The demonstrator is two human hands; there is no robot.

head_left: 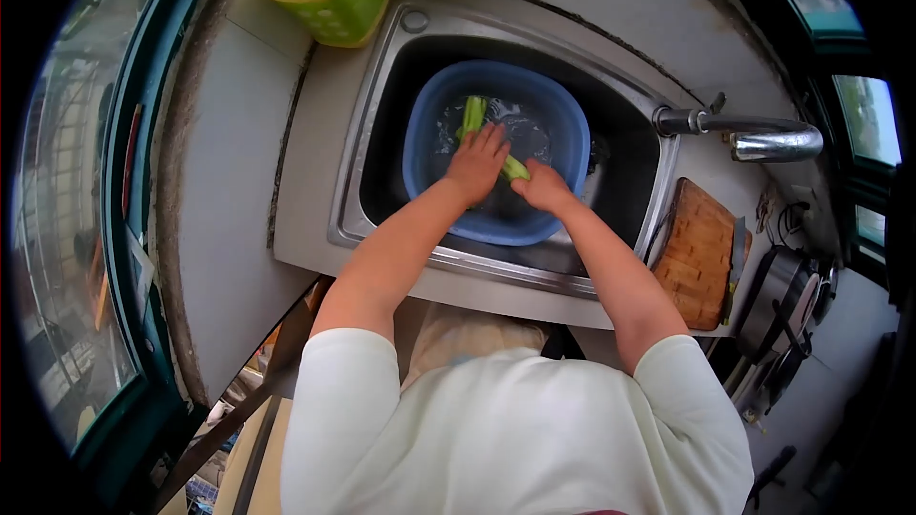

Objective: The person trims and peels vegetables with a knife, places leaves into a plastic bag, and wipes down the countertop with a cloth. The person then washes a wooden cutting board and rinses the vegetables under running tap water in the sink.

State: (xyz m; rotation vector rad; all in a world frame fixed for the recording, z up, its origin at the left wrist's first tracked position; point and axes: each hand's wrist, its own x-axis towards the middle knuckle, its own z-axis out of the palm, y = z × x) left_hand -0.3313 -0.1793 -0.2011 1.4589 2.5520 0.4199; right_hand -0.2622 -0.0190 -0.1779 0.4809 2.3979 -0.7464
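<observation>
A blue basin (578, 124) with water in it stands inside the metal sink (620, 133). Over the water, my right hand (546, 188) is closed round the end of a green stalk (516, 170). My left hand (479, 164) lies across the other part of that stalk, its fingers stretched out and slightly apart. Another green vegetable piece (474, 113) sticks out beyond my left hand, towards the far side of the basin. Whether the pieces join under the hand cannot be seen.
The metal faucet (778, 141) arches at the sink's right. A wooden cutting board (695, 257) and a knife (738, 248) lie on the right counter. A green and yellow container (339, 0) stands at the back left. Pans (787, 305) hang at the far right.
</observation>
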